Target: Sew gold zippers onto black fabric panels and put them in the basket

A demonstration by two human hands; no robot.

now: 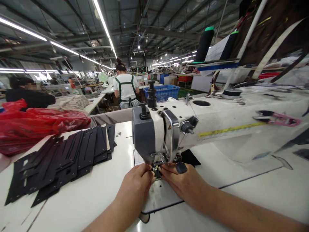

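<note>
Your forearms (113,211) lay nearest. Black panels (70,151) overlapped left of your left hand (138,181), which curled beside the presser foot (157,173); your right hand (185,182) mirrored it, grips unclear, a black piece (191,157) just beyond. Seemingly you were aligning work; next called for steady feeding.

Sewing machine (217,117) stands on bench (103,193). Left hand (137,182) and right hand (185,180) are close together under machine head, on either side of needle area. Panels (69,151) lie overlapping on bench, to left of machine. Plastic bag (48,122) lies behind panels. Snips (277,118) and measuring tape (231,129) are on front of machine arm. Behind machine: basket (166,93); left of basket, person (126,85).
</note>
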